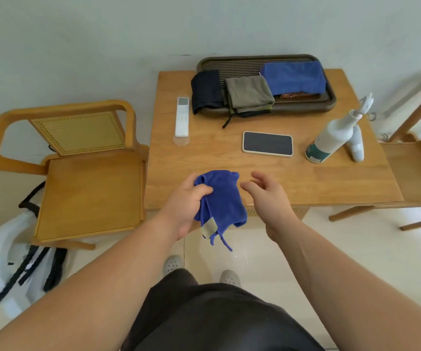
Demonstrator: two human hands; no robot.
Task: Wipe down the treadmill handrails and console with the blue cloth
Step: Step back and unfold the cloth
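My left hand (pixel 187 202) grips a bunched blue cloth (pixel 223 201) over the near edge of a wooden table (pixel 229 158). The cloth hangs down from the fist, with a beige tag and loose loops at its lower end. Just to its right, my right hand (pixel 267 196) is open with curled fingers, close to the cloth but not touching it. No treadmill is in view.
On the table lie a white remote (pixel 182 117), a phone (pixel 267 144), two white spray bottles (pixel 336 135), and a dark tray (pixel 329 103) holding black, olive and blue folded cloths. Wooden chairs (pixel 82 178) flank the table. A white bag with black straps (pixel 17 254) sits at lower left.
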